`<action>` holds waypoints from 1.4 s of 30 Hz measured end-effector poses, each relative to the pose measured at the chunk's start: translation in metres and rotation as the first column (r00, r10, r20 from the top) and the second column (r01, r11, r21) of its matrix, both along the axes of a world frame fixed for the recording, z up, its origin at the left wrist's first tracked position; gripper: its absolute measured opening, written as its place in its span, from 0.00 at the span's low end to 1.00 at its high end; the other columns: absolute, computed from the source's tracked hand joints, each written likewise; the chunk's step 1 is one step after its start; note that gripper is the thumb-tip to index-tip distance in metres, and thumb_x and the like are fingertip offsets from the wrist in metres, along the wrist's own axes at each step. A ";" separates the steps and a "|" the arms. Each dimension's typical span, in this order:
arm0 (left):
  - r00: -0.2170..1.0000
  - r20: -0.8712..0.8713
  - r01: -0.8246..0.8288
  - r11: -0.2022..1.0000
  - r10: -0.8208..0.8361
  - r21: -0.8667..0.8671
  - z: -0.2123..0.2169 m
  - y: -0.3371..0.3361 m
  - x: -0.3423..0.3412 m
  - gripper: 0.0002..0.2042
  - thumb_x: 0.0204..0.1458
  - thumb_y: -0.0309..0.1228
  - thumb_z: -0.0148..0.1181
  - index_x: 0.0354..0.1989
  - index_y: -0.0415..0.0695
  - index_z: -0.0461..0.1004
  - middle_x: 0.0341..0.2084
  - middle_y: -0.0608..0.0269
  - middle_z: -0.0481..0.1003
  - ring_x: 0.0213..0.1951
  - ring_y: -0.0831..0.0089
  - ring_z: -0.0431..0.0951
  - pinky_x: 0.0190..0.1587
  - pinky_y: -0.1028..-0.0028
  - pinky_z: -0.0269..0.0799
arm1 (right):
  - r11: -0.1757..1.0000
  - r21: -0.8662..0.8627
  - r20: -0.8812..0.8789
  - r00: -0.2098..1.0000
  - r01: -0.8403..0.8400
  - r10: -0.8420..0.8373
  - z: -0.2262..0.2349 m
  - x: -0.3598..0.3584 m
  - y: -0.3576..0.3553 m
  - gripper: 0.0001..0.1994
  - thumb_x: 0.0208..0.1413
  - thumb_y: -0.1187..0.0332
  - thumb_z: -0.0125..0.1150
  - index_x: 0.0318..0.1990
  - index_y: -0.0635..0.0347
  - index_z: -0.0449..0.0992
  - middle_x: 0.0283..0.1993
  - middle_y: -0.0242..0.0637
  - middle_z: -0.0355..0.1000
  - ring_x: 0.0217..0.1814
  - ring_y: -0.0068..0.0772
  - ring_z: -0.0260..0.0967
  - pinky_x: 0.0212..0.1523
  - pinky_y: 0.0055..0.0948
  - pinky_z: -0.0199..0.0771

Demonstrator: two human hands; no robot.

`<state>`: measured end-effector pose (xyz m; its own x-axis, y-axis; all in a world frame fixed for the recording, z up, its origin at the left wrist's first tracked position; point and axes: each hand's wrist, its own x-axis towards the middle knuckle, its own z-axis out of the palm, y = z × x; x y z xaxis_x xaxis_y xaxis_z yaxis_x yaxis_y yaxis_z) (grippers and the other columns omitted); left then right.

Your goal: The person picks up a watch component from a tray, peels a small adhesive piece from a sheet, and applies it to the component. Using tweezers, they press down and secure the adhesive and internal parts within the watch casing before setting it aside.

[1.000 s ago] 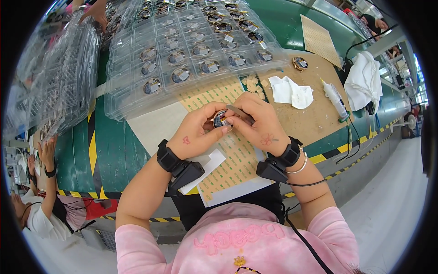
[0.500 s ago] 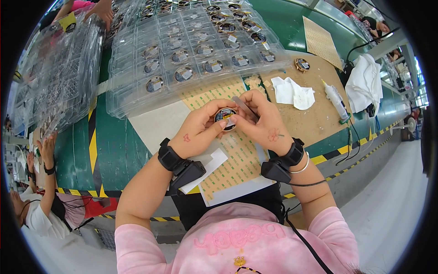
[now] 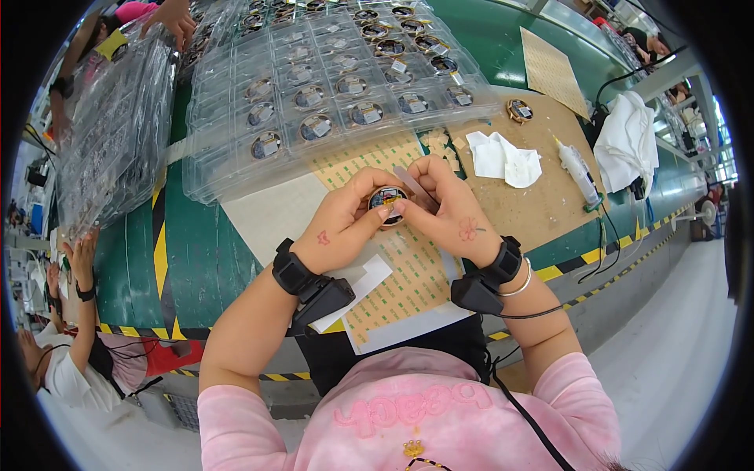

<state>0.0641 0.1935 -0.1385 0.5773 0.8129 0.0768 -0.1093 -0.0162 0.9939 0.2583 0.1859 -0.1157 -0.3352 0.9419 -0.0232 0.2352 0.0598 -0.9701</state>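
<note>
Left hand: I see this one (image 3: pixel 339 225) curled round the disc (image 3: pixel 386 196), thumb on its near rim.
Right hand: closed in (image 3: pixel 454 220), a grey strip (image 3: pixel 409 182) in its grip, thumb at the disc too.
Disc: right between both hands, face up, above the printed sheet (image 3: pixel 408 286).
Tray: beyond the hands (image 3: pixel 221 177), more discs in its pockets.
Board: cloth (image 3: pixel 503 161) and glue gun (image 3: pixel 577 171) lying on it (image 3: pixel 542 216).

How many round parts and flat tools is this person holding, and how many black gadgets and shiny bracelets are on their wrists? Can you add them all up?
Round part: 1
Flat grey tool: 1
Black wrist gadgets: 2
Shiny bracelet: 1
Total: 5
</note>
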 end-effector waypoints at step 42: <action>0.990 -0.033 -0.131 0.986 0.134 0.100 -0.002 0.001 0.004 0.25 0.51 0.19 0.60 0.59 0.41 0.63 0.46 0.64 0.71 0.45 0.79 0.74 0.48 0.78 0.72 | 0.825 0.560 0.131 0.975 0.077 -0.179 -0.010 -0.002 0.004 0.14 0.48 0.79 0.64 0.43 0.61 0.72 0.38 0.30 0.66 0.22 0.15 0.55 0.22 0.16 0.56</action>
<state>0.0678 0.1944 -0.1405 0.4690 0.8722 0.1389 -0.0607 -0.1251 0.9903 0.2564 0.1900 -0.1259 -0.2497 0.8498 0.4642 0.4359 0.5268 -0.7297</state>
